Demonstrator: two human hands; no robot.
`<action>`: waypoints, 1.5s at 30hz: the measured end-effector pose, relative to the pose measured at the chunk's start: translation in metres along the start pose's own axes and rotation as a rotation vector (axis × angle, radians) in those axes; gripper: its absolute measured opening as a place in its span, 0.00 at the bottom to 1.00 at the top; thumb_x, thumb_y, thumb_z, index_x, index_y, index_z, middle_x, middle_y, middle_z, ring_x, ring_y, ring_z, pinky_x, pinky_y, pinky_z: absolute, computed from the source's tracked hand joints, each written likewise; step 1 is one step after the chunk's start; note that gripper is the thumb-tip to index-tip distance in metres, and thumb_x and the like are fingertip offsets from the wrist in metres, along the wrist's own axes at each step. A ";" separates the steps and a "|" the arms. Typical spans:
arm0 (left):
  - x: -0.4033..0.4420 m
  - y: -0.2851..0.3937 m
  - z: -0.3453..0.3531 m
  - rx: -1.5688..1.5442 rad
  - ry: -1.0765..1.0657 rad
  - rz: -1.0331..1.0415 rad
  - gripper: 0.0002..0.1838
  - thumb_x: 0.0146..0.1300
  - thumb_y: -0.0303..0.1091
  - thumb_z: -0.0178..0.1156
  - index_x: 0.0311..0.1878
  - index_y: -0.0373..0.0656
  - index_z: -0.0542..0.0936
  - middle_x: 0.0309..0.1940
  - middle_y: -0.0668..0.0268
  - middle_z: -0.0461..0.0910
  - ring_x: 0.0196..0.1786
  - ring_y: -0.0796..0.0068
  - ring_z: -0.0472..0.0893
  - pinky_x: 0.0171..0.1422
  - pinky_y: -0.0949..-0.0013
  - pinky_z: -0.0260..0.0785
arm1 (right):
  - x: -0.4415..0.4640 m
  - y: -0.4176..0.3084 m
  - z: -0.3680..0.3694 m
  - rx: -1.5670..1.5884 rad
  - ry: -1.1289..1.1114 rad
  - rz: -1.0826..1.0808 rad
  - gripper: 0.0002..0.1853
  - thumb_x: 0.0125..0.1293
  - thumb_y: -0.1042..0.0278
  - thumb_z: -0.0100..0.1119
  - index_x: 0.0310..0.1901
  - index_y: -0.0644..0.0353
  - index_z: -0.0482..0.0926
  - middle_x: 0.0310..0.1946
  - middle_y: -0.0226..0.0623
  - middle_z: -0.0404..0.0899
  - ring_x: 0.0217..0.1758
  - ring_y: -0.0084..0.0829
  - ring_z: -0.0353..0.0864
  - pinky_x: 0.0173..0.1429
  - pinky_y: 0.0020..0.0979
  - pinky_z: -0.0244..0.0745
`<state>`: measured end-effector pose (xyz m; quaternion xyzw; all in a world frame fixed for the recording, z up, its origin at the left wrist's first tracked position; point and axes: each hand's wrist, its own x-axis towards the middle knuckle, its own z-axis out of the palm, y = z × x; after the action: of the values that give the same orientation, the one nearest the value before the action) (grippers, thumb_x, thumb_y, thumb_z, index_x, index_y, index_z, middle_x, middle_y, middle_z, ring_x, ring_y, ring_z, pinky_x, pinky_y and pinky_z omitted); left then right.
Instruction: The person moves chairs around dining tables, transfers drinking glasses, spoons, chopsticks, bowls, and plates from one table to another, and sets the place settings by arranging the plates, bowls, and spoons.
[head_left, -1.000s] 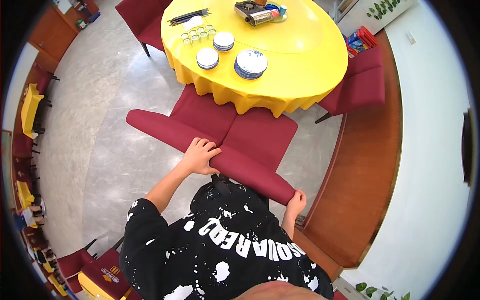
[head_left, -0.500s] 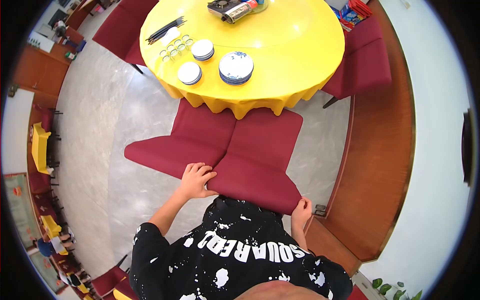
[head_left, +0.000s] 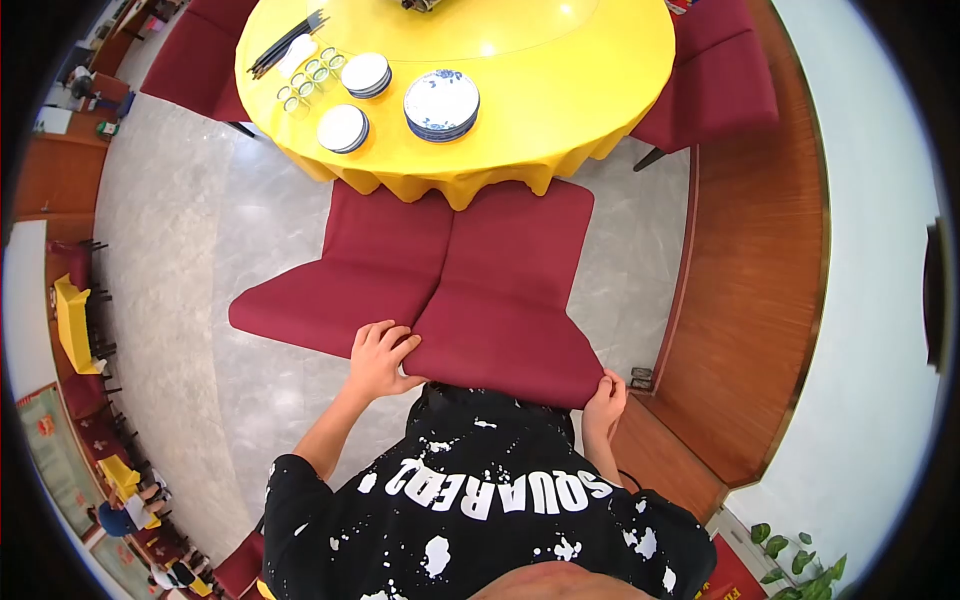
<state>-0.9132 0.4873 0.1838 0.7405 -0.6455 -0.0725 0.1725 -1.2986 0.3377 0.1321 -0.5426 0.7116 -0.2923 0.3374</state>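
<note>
Two dark red upholstered chairs stand side by side before me, their seat fronts reaching the hanging tablecloth. My left hand [head_left: 380, 362] grips the left top corner of the right chair [head_left: 510, 345], its fingers curled over the backrest close to the seam between the chairs. At the other corner of the same backrest, my right hand [head_left: 605, 405] holds the edge between fingers and thumb. The left chair [head_left: 340, 295] sits tight against the right one, its back angled away to the left.
Ahead is a round table with a yellow tablecloth [head_left: 560, 120]. On it are blue-patterned plates [head_left: 441, 103], two stacks of small dishes [head_left: 343, 128], several glasses [head_left: 303, 85] and black chopsticks [head_left: 290, 42]. More red chairs flank the table. A wood-panelled wall [head_left: 750, 250] runs along the right.
My view has shifted, so the table sits higher and further left in the picture. Both hands keep their hold on the right chair's back.
</note>
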 end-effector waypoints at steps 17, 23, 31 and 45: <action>0.002 -0.031 -0.008 0.016 0.046 0.043 0.32 0.36 0.59 0.75 0.44 0.50 0.84 0.49 0.70 0.83 0.57 0.63 0.78 0.60 0.57 0.64 | 0.023 -0.018 0.033 -0.044 -0.119 -0.052 0.12 0.66 0.70 0.52 0.44 0.66 0.81 0.41 0.47 0.83 0.47 0.41 0.82 0.55 0.37 0.74; 0.007 -0.029 -0.018 0.039 0.072 0.091 0.31 0.36 0.60 0.74 0.42 0.49 0.85 0.45 0.69 0.84 0.55 0.63 0.79 0.60 0.58 0.64 | 0.021 -0.024 0.036 -0.044 -0.112 -0.104 0.12 0.65 0.68 0.53 0.44 0.65 0.81 0.42 0.50 0.83 0.48 0.48 0.81 0.56 0.41 0.74; -0.006 -0.014 -0.009 0.035 0.136 0.054 0.32 0.33 0.59 0.77 0.43 0.50 0.87 0.41 0.72 0.85 0.54 0.62 0.79 0.58 0.58 0.66 | 0.027 -0.015 0.019 -0.010 -0.169 -0.188 0.12 0.68 0.65 0.54 0.44 0.65 0.80 0.42 0.47 0.82 0.48 0.46 0.81 0.55 0.40 0.74; -0.012 -0.015 -0.006 0.062 0.127 0.035 0.34 0.31 0.59 0.77 0.44 0.52 0.87 0.41 0.72 0.85 0.53 0.63 0.80 0.57 0.58 0.66 | 0.032 -0.005 0.009 0.141 -0.254 -0.122 0.12 0.68 0.64 0.56 0.42 0.65 0.82 0.43 0.44 0.82 0.48 0.39 0.80 0.56 0.35 0.73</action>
<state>-0.8989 0.5018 0.1827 0.7371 -0.6481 -0.0022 0.1915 -1.2943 0.3046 0.1250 -0.5925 0.6065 -0.2905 0.4436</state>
